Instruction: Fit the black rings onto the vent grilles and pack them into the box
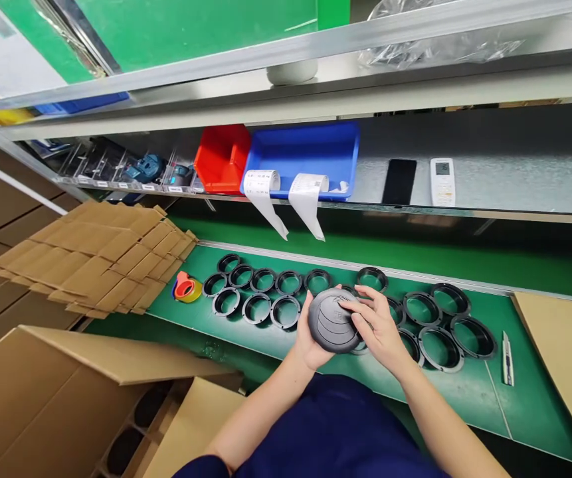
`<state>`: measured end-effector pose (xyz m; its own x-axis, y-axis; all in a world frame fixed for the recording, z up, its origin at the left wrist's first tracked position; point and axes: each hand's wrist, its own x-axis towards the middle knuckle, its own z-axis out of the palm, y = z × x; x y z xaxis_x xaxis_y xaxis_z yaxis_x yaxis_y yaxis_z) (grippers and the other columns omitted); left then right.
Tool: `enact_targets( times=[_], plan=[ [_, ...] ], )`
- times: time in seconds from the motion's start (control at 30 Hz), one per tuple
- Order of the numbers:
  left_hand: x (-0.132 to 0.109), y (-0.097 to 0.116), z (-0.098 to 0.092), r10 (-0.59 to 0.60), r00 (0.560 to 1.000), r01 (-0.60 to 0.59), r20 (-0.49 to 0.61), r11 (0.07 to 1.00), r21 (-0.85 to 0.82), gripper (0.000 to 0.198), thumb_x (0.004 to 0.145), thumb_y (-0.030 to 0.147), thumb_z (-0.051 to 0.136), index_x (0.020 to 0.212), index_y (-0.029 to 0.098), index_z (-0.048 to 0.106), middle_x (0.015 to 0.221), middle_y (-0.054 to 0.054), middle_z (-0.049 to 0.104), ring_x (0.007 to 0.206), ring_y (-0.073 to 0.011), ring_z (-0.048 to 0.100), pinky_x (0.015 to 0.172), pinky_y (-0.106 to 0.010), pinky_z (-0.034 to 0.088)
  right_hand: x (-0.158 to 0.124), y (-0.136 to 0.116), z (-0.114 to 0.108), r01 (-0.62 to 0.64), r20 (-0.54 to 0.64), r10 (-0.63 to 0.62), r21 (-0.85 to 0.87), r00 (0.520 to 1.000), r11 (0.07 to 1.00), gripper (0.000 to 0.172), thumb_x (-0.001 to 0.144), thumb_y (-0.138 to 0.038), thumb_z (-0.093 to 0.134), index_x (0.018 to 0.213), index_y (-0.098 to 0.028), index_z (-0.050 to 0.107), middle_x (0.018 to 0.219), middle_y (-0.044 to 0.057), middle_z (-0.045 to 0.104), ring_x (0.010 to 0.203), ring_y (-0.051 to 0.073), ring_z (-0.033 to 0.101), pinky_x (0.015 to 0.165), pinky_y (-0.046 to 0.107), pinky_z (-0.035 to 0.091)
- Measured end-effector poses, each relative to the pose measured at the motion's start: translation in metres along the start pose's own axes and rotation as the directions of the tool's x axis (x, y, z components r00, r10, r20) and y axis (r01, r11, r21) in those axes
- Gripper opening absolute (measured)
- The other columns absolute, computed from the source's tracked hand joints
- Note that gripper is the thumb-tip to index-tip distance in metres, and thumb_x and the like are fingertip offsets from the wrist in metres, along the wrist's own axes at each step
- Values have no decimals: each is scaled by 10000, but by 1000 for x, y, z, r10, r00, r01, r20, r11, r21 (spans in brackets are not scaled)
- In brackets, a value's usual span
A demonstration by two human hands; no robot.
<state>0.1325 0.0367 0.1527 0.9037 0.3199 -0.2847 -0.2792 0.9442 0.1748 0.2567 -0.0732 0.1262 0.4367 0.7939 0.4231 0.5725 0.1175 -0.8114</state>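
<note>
A round black air vent [333, 320] with curved grooves and a small raised mark on its face is held above the bench. My left hand [311, 342] cups it from the left side and below, closed around its edge. The fingers of my right hand [378, 325] are apart and touch the upper right of its face; the right thumb is hard to make out. Black flanged rings [286, 312] lie in rows on the green bench behind and left of the vent. More black rings [440, 348] lie to the right, partly hidden by my right hand.
A utility knife [507, 359] and a cardboard sheet [565, 358] lie at right. Tape [187, 288] sits near stacked cardboard dividers [101, 255]. An open carton [31, 398] holds dark round parts at lower left. The shelf carries blue [305, 149] and red bins [220, 156], a phone [399, 181] and remote [442, 182].
</note>
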Motion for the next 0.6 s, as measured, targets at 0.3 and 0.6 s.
enact_targets(
  times=[0.3,0.6],
  plan=[
    [-23,12,-16,51,998,-53,-48,997,-47,633,930,671,395,1311,206,594,1255,-84,660,1193,-230,582,1101,-382,388,-8,-11,30,6,29,-5,-37,1000,999,343,992,-402,467,1289,-333,623,1403,87,410,1290,272,434,1076,506,444],
    [-26,5,-18,62,997,-58,-51,996,70,623,922,672,409,1317,228,595,1265,-94,647,1185,-274,587,1085,-442,401,1,-10,23,57,155,-39,-110,987,992,465,1013,-505,298,1169,-292,681,1422,85,428,1339,312,321,1109,577,345]
  ],
)
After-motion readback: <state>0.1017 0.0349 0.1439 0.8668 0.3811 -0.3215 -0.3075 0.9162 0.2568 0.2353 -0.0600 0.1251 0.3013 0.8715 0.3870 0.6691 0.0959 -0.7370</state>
